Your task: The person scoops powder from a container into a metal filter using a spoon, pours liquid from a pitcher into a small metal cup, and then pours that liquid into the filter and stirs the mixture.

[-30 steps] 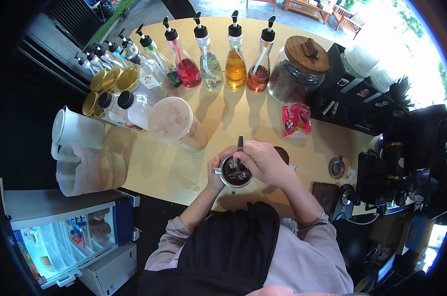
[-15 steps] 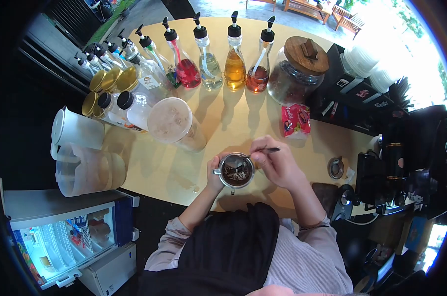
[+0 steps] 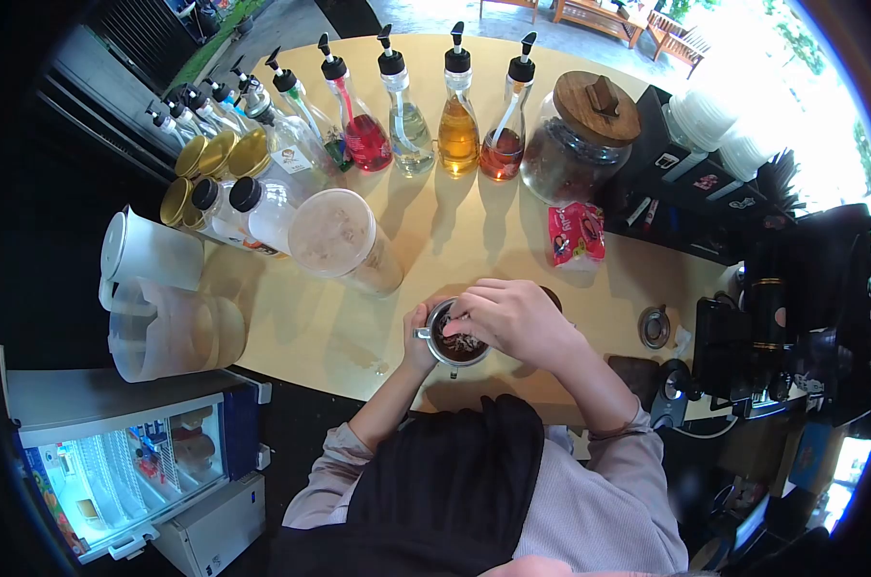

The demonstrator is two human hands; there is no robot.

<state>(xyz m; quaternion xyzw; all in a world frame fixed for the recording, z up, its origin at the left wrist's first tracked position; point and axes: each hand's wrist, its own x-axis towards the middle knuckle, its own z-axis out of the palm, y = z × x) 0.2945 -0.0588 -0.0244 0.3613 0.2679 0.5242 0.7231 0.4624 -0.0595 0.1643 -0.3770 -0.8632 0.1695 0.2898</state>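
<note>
My left hand (image 3: 417, 337) is wrapped round the side of a metal-rimmed cup (image 3: 431, 350) with a small handle at its left. Inside the cup is dark liquid (image 3: 465, 354) with pale bits on it. Over the cup's upper right, my right hand (image 3: 512, 317) is closed in a pinch, its fingertips down at the opening. The back of this hand hides part of the cup. A dark rounded end, which looks like the bowl of the spoon (image 3: 552, 297), shows behind the hand; its handle is hidden.
Pump bottles (image 3: 457, 125) of coloured syrup line the far side. A tall lidded tub (image 3: 334, 234), pitchers (image 3: 171, 332) and black-capped bottles (image 3: 246, 196) stand left. To the right are a wooden-lidded jar (image 3: 575, 154), a red packet (image 3: 578, 234) and a small metal piece (image 3: 655, 327).
My right hand has moved left over the cup, its fingertips now at the opening. The spoon's bowl, earlier in the cup, no longer shows there. My left hand has stayed put.
</note>
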